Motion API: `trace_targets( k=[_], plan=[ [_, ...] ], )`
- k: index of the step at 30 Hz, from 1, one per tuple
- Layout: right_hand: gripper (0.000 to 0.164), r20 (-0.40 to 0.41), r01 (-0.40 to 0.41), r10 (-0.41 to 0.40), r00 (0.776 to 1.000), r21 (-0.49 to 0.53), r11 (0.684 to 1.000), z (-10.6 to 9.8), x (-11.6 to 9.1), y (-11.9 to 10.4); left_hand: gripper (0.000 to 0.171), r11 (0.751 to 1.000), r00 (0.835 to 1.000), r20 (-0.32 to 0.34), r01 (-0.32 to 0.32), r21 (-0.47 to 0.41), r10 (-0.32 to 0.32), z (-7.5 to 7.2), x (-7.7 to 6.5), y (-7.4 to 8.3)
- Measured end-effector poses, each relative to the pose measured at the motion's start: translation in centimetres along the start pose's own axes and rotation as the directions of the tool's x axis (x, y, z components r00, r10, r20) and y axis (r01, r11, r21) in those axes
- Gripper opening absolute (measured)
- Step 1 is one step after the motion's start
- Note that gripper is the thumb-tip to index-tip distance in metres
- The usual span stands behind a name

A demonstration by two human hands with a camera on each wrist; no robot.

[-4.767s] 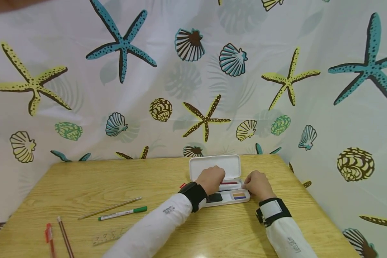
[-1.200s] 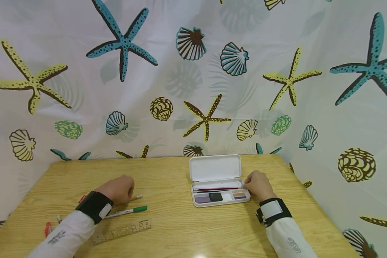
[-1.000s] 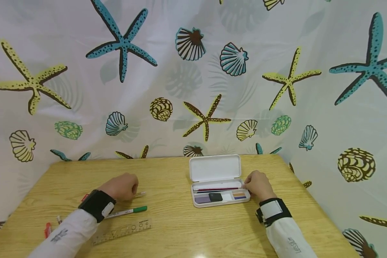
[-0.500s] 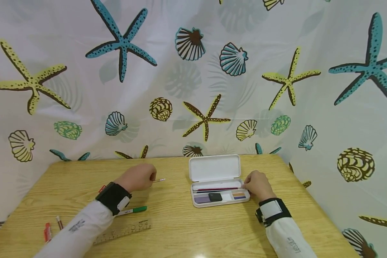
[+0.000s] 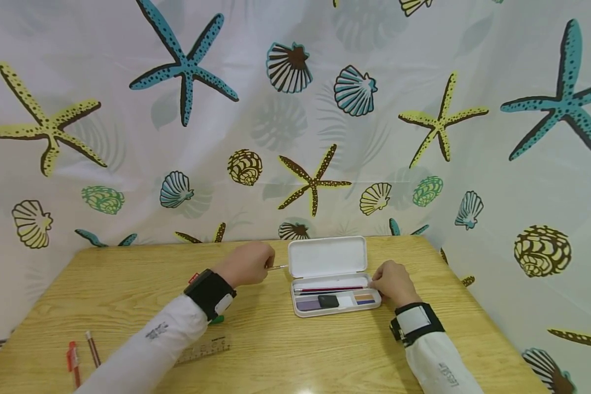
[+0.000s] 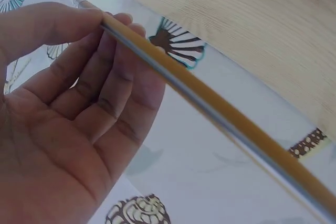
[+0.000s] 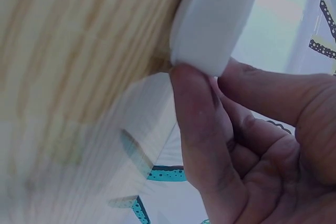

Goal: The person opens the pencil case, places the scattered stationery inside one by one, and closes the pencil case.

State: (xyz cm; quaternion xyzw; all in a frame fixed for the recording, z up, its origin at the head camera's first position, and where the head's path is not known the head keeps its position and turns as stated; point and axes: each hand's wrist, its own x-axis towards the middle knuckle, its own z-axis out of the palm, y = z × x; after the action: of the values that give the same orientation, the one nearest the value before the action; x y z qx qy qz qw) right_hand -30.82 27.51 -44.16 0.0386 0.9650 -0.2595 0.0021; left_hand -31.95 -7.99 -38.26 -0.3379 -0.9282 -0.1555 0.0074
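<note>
My left hand (image 5: 246,264) pinches a pencil between thumb and fingers, just left of the open white pencil case (image 5: 327,257). Yellow and silver stripes run along this pencil (image 6: 210,93) in the left wrist view, and its end in the head view points at the lid's edge. My right hand (image 5: 395,284) grips the case's right end, thumb and finger on its white wall (image 7: 210,24). Inside the case lie a dark red pencil (image 5: 332,288), a black block (image 5: 328,301), a purple strip (image 5: 307,305) and an orange-and-blue piece (image 5: 365,299).
On the wooden table (image 5: 285,355), a clear ruler (image 5: 209,347) and a green marker (image 5: 218,319) lie partly under my left forearm. A red pen (image 5: 74,361) and a brown-red pencil (image 5: 93,348) lie at the left. A patterned cloth (image 5: 295,120) hangs behind.
My left hand left the case, where the red pencil now lies, and reached left to the yellow pencil. It lifted this pencil and carried it right towards the case. My right hand stayed put.
</note>
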Motion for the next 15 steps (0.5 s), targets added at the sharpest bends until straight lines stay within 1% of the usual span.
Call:
trace_targets(
  k=[3,6,10,15],
  plan=[
    [0.013,0.008,-0.009,0.009,1.0,0.009,1.0,0.0,0.0,0.0,0.031,0.999,0.999,-0.012,-0.038,-0.006,0.038,0.3,1.0,0.8],
    [0.013,0.011,-0.02,0.019,1.0,0.015,1.0,0.0,-0.1,-0.1,0.029,0.998,0.997,-0.037,-0.066,-0.015,0.065,0.6,1.9,1.6],
    [0.013,0.014,-0.032,0.032,0.999,0.021,0.999,0.0,-0.1,-0.1,0.018,0.998,0.996,-0.054,-0.066,-0.018,0.065,1.1,2.9,2.7],
    [0.013,0.018,-0.042,0.041,0.999,0.017,0.999,0.0,0.0,-0.1,0.014,0.996,0.995,-0.057,-0.081,-0.024,0.079,1.6,4.1,4.1]
  ],
)
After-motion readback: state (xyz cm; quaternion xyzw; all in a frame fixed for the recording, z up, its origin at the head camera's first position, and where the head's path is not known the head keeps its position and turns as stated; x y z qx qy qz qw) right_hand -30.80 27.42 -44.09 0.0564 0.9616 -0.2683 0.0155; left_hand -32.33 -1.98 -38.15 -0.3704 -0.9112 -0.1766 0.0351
